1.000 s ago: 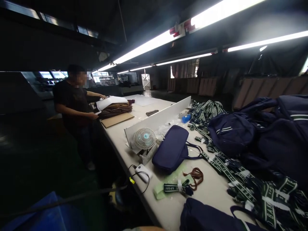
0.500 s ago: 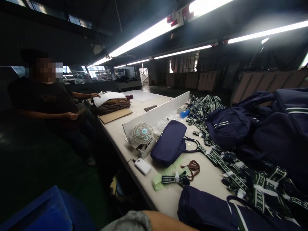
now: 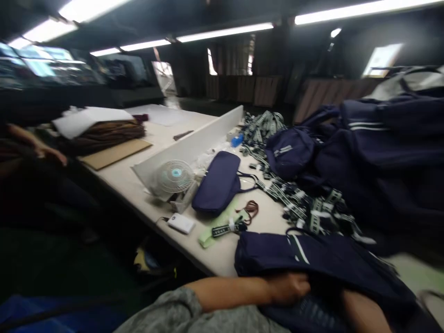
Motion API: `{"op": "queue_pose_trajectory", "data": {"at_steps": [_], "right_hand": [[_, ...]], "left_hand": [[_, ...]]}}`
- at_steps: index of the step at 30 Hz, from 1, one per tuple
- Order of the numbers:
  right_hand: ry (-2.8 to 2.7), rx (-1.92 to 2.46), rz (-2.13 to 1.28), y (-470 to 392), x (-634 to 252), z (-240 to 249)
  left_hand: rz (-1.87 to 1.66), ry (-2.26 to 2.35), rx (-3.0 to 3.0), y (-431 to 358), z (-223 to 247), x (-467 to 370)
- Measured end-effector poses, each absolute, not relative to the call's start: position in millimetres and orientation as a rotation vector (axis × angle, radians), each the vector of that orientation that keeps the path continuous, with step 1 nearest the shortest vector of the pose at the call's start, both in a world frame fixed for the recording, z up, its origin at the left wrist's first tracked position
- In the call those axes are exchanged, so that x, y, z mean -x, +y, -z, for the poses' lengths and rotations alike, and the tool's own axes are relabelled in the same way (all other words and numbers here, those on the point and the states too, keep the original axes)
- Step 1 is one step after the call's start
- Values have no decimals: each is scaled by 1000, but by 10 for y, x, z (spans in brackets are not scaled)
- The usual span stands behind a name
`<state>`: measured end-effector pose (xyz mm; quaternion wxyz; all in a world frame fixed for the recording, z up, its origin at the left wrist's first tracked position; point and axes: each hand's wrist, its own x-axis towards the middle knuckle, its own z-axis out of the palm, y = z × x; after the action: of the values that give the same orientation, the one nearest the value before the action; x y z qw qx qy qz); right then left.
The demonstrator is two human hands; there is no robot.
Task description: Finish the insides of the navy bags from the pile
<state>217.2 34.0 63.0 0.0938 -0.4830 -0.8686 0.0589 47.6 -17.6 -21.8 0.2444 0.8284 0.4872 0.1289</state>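
A long navy bag [image 3: 270,252] with white and dark green stripes lies at the table's near edge, right in front of me. My left hand [image 3: 291,286] is at its near edge, fingers curled in on the fabric, somewhat blurred. My right hand [image 3: 362,311] reaches in under the bag's raised edge; only the wrist part shows and the fingers are hidden. Dark patterned fabric [image 3: 315,312] shows between the two hands. Just beyond the bag lie a bundled lettered strap [image 3: 224,229], a pale green strip [image 3: 208,237] and a brown cord [image 3: 252,209].
A second navy bag [image 3: 218,182] lies beside a small fan [image 3: 175,176] and a white device [image 3: 181,223]. Lettered straps [image 3: 263,127] and navy backpacks [image 3: 291,150] are heaped at right. Beyond a low white divider [image 3: 194,143] sits stacked brown cloth [image 3: 111,134]. At left, a person's hand [image 3: 52,152] shows.
My view has swung right and down, so the table things sit further left. Both my arms have come into view at the long navy bag, whose near edge is now lifted.
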Motion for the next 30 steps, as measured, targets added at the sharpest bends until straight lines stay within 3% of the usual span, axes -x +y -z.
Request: {"op": "queue_pose_trajectory", "data": {"at_steps": [4,6,11,13,17,19,24,30], "right_hand": [[-2445,1825,-188,253,-2446,-722],[-2263,1751,-355,213,-2636,-792],[-1258,1734,-273,-282,-2940,-746],[-889,1754,-493,-548,-2853,-609],[-489,1438,-1393,-845,-2301,-351],[-453,1312,-1525,-847,-1966,-270],[-613,1642,-1144,-643,-1603,-263],[-1172,1450,-1123,-186,-1786,-795]], "left_hand": [[-600,1392,-2150,-314,152,-417],[-654,1363,-2120,-310,171,-330],[-792,1346,-2331,-265,295,-260],[-828,1330,-2429,-285,310,-281],[-859,1317,-2500,-309,302,-318],[-862,1330,-2501,-310,287,-319],[-996,1374,-2438,-314,164,-273],[-1345,1542,-2252,-263,-233,-252]]}}
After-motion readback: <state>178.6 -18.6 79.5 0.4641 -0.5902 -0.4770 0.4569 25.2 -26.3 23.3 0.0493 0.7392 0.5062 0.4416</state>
